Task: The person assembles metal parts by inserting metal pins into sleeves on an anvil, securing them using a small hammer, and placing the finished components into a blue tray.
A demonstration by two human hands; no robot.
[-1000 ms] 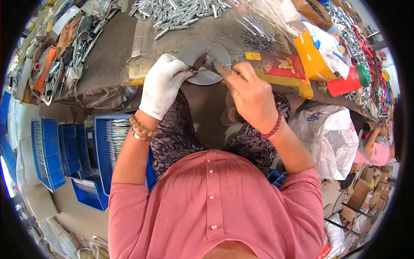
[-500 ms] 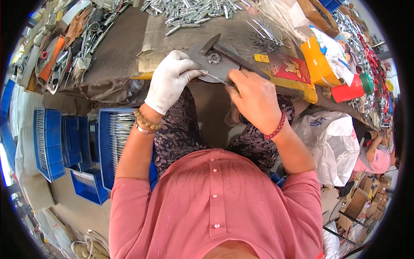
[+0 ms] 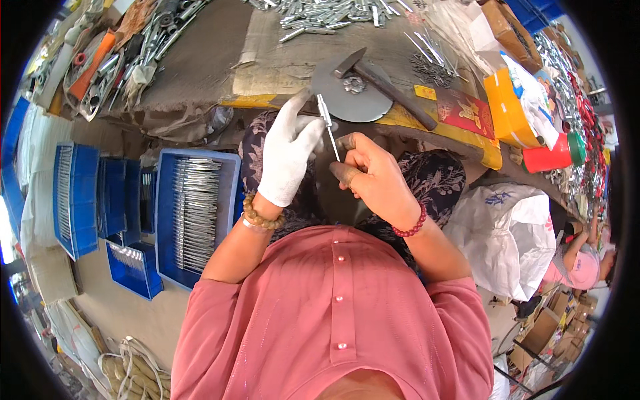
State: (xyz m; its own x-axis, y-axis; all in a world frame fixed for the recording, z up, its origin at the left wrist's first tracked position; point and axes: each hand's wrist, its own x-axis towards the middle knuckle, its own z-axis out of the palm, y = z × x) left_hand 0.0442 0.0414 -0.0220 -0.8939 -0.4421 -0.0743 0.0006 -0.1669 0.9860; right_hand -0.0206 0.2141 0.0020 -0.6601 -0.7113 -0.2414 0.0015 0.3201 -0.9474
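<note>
A thin, bright metal pin with a thicker head (image 3: 327,121) is held above the lap, just short of the tabletop (image 3: 200,67) edge. It is pinched near its head by the white-gloved left hand (image 3: 288,155); the lower tip is met by the bare right hand (image 3: 373,179), fingers pressed together (exact contact hidden).

Long axis: near upright, head toward the round grey metal disc (image 3: 350,100), tip toward the body.

Risk, judged: the pin could slip through the glove fabric and fall into the lap, or bend if squeezed off-axis.
</note>
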